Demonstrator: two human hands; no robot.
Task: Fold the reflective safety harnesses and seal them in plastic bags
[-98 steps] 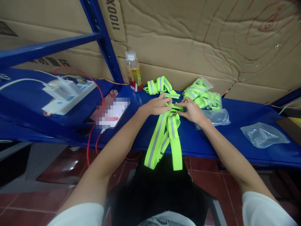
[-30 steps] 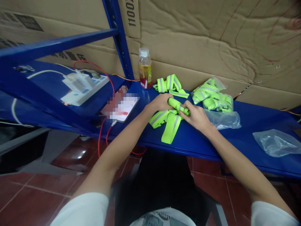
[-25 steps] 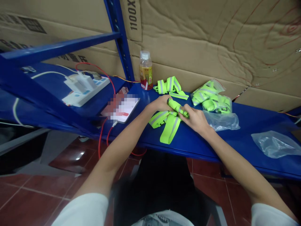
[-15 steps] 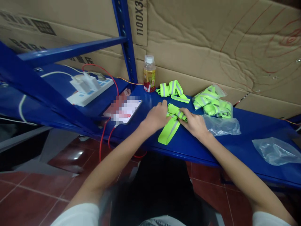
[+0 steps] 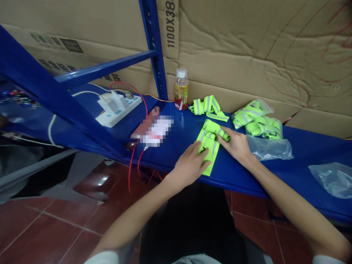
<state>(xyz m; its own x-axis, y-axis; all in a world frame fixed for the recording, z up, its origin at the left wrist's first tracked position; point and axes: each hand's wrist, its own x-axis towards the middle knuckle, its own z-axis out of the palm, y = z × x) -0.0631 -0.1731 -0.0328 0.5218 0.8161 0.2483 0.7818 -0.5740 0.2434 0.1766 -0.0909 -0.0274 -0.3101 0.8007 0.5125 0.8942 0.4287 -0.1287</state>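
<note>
A neon-yellow reflective strap (image 5: 214, 126) with a grey stripe lies partly folded on the blue shelf (image 5: 176, 154), one flat end pointing toward me. My right hand (image 5: 236, 145) grips the strap's folded upper bundle at its right side, thumb and fingers closed on it. With fingers spread, my left hand (image 5: 191, 163) rests flat over the lower part of the strap. A small black piece shows beside its fingertips. Behind sits another folded reflective strap (image 5: 210, 107). Two clear bags of reflective straps (image 5: 254, 117) lie to the right, partly overlapping.
A drink bottle (image 5: 181, 90) stands at the back by the cardboard (image 5: 233, 44). Left are a phone (image 5: 156, 132), blurred out, with a red cable, and a white power strip (image 5: 121, 112) behind a blue shelf post (image 5: 68, 88). Clear plastic bags (image 5: 334, 179) lie on the right.
My left hand has moved down toward the front edge and opened flat over the strap's lower part. My right hand still holds the folded bundle. The view has shifted slightly left.
</note>
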